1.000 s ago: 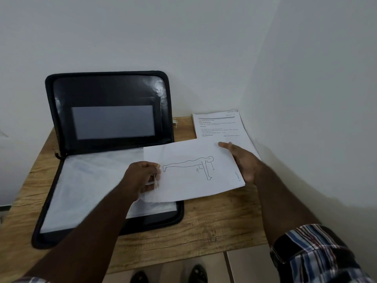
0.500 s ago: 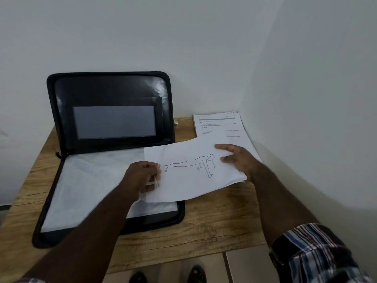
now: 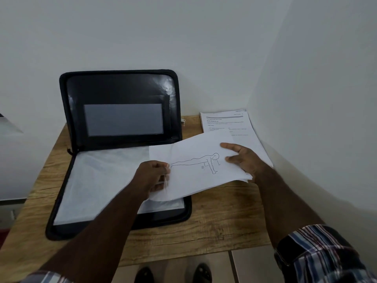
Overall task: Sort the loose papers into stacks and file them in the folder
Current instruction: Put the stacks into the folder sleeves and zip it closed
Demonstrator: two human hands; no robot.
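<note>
The left hand (image 3: 154,174) is clamped on the 9 o'clock edge of the drawing sheets (image 3: 195,160). The right hand (image 3: 243,160) is laid on the 3 o'clock edge, grip beneath hidden. The sheets are held over the open folder (image 3: 122,88). They are judged light and floppy, best supported at both edges.

You have no text you can read here. The printed sheet (image 3: 224,123) at the back right of the worktop (image 3: 214,227) carries lines of type too small to make out. The small mark beside the figure on the drawing sheet (image 3: 189,148) is blurred.
</note>
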